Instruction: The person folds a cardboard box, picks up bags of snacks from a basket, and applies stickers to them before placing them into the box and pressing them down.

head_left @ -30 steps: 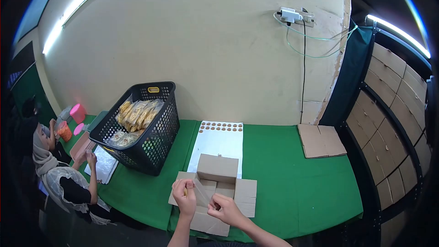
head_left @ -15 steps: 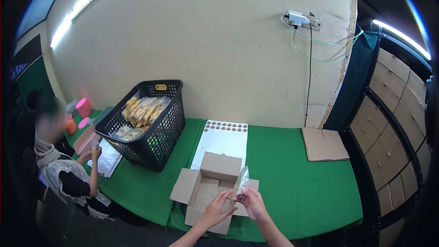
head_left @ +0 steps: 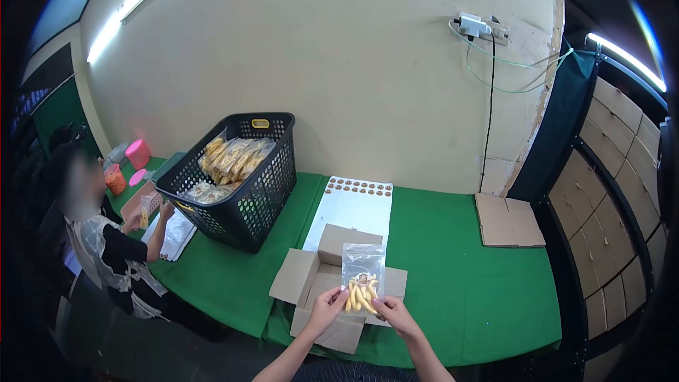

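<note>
Both hands pinch one clear snack bag [head_left: 363,269] by its bottom corners, the left hand [head_left: 327,305] on the left corner and the right hand [head_left: 394,309] on the right. The green table [head_left: 460,290] fills the lower frame. The black basket [head_left: 240,201], full of bags, sits at middle left. The open cardboard box [head_left: 297,277] is low in the middle, right under the bag. A moment ago the bag was turned edge-on. Now it stands up flat, so the yellow sticks inside show.
</note>
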Demonstrator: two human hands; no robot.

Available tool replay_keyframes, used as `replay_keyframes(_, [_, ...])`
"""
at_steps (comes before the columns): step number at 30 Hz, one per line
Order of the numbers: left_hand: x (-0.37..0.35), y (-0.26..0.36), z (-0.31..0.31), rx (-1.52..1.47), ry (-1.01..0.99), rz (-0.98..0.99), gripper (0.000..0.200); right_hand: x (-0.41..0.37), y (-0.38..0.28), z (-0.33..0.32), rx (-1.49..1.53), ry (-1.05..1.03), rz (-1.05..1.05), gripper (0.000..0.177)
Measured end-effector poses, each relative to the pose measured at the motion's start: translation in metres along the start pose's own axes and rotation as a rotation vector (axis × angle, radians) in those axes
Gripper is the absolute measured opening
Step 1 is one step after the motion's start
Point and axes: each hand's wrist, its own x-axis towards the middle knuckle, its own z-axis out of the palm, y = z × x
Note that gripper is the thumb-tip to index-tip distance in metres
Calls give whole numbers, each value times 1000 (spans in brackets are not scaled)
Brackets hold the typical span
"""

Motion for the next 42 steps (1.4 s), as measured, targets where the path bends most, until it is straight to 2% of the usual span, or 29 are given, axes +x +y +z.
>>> replay_keyframes(3, [-8,8,-1,65,-173,-415,40,-3,8,5,181,80,-31,29])
replay_keyframes(6, [-12,2,1,50,-226,-378,47,-3,13,4,274,107,40,27])
replay_keyframes(8, [-10,0,3,84,-180,-326,46,-6,15,5,302,95,136,25])
replay_keyframes(11, [-9,-13,8,91,-158,-312,45,-7,19,3,470,-19,190,21])
replay_keyframes(15, [-16,-37,24,24,-180,-289,42,-3,37,-18,427,15,148,19])
replay_keyframes(17, [-20,-45,22,68,-137,-357,38,-7,47,-20,398,8,177,18])
replay_keyframes(19, [-22,-39,19,75,-117,-347,37,-9,58,-17,368,-99,245,19])
replay_keyframes(22, [-25,-43,5,179,-128,-219,34,-15,53,-3,332,-130,284,25])
replay_keyframes(25, [-26,-50,-4,242,-142,-242,35,-13,55,8,334,-110,247,35])
replay_keyframes(27, [-24,-48,-13,482,-130,-202,36,-2,71,10,364,-123,203,36])
replay_keyframes(28, [-22,-48,-17,601,-122,-182,39,3,77,12,324,-103,177,38])
replay_keyframes(30, [-14,-62,-29,745,141,235,46,15,90,18,242,-65,126,43])
replay_keyframes(31, [-10,-66,-35,811,275,445,51,23,101,24,143,10,8,45])
replay_keyframes(33, [0,-62,-54,1178,341,320,55,41,127,36,-55,152,-230,50])
replay_keyframes(34, [4,-61,-62,1361,373,248,58,53,130,41,-390,258,-343,62])
replay_keyframes(37, [18,-125,-86,1420,431,161,51,74,105,70,-403,269,-70,72])
replay_keyframes(38, [18,-127,-88,1143,408,160,47,90,122,75,-396,301,-193,81])
replay_keyframes(41, [20,-129,-88,1193,444,193,48,118,151,92,-667,497,-520,79])
replay_keyframes(42, [19,-130,-88,1187,439,178,49,122,162,94,-683,382,-363,77])
